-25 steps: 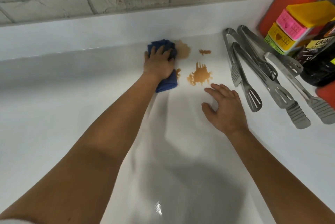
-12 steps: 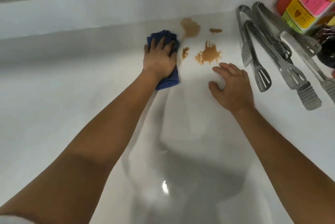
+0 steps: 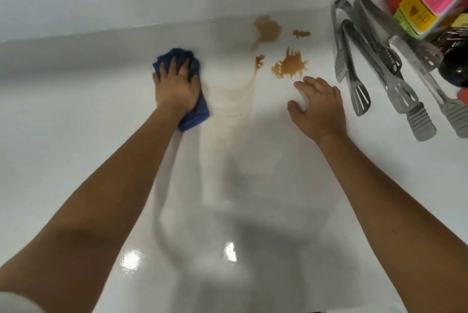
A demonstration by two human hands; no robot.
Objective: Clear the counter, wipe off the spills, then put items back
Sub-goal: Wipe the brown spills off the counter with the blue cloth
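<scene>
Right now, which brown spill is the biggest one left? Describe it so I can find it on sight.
Start at the metal tongs lying at the right of the white counter and look to their left. Several brown patches sit there; the one you want is the spill just beyond the right hand. Unlike its neighbours, it has finger-like streaks along its far edge.

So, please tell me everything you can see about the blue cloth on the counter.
The blue cloth is dark blue and looks like soft, thick fabric, bunched into folds. It lies flat on the white counter, left of the brown spills and apart from them. The left hand presses on it with spread fingers, covering its middle; cloth shows beyond the fingertips and beside the wrist. A faint brown smear lies just to its right.
</scene>
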